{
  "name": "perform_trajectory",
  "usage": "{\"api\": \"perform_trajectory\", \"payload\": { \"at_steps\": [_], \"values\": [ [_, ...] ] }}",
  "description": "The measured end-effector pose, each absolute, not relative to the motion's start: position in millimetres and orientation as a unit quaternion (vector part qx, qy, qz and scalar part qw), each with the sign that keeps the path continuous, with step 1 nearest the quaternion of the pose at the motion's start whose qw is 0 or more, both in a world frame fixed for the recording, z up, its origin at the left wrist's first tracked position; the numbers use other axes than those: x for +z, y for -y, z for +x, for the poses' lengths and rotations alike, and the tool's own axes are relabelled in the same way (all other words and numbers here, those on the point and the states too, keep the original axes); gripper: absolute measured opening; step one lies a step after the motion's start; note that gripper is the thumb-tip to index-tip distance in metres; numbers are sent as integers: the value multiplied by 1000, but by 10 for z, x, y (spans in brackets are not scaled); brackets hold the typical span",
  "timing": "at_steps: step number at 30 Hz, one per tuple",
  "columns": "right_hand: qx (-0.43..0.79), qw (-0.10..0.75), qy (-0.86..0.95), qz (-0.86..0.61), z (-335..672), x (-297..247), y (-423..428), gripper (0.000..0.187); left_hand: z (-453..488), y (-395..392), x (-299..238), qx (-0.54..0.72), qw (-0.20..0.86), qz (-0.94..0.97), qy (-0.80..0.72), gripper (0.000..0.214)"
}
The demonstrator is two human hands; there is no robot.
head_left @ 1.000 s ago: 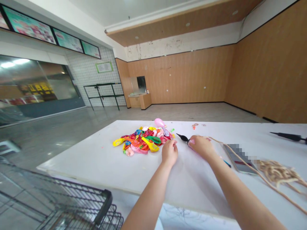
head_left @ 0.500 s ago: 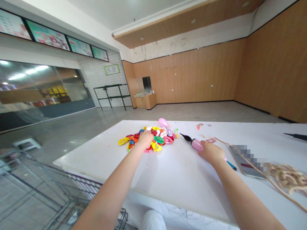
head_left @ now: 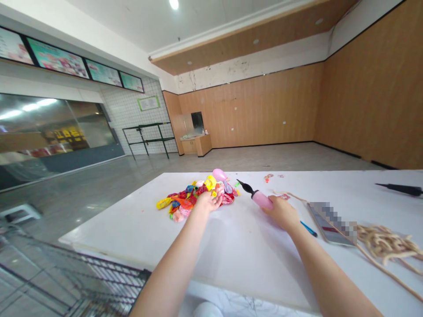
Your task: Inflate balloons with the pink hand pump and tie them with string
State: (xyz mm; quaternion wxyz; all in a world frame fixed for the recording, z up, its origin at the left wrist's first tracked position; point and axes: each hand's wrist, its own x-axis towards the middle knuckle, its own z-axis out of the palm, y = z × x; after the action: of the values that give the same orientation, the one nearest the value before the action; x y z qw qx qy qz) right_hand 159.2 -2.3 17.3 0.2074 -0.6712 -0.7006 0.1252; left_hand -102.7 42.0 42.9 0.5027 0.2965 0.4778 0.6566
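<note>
A heap of limp, many-coloured balloons (head_left: 188, 199) lies on the white table (head_left: 142, 220). My left hand (head_left: 209, 200) is raised just over the heap's right side, palm up, fingers closed on a yellow balloon (head_left: 210, 182). My right hand (head_left: 282, 213) rests on the table, wrapped round the rear of a pink hand pump (head_left: 261, 199) whose black nozzle (head_left: 245, 187) points at the heap. A small inflated pink balloon (head_left: 219, 174) sits behind the heap.
Right of my right hand lie a blue pen (head_left: 309, 228), a phone (head_left: 330, 220) and a tangle of beige cord (head_left: 385, 244). A second black pump (head_left: 399, 189) lies at the far right. A wire shopping trolley (head_left: 82, 281) stands at the table's near-left corner.
My left hand reached from beside the pump into the balloon heap, then lifted a yellow balloon out, palm up. My right hand slid back along the pump, exposing its pink body.
</note>
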Motion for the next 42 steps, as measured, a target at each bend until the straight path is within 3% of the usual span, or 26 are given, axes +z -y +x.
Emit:
{"api": "perform_trajectory", "payload": {
  "at_steps": [2, 5, 8, 10, 14, 20, 42],
  "values": [
    [190, 262, 702, -635, 1571, 192, 28, 25, -935, -402, 364, 644, 565, 222, -465, 16],
    [384, 313, 674, -548, 1540, 244, 101, 30, -864, -382, 298, 666, 603, 167, -407, 20],
    [554, 317, 623, -452, 1543, 294, 200, 39, -841, -381, 226, 697, 615, 157, -333, 18],
    [590, 297, 628, -411, 1577, 314, 233, 44, -836, -386, 167, 715, 620, 144, -290, 16],
    [582, 228, 673, -396, 1668, 312, 203, 49, -829, -392, 89, 741, 606, 128, -261, 17],
    [519, 184, 732, -400, 1684, 278, 152, 43, -799, -385, 94, 743, 603, 177, -230, 29],
    [546, 248, 713, -362, 1539, 197, 153, 40, -582, -328, 26, 701, 645, 224, -207, 16]
  ]
}}
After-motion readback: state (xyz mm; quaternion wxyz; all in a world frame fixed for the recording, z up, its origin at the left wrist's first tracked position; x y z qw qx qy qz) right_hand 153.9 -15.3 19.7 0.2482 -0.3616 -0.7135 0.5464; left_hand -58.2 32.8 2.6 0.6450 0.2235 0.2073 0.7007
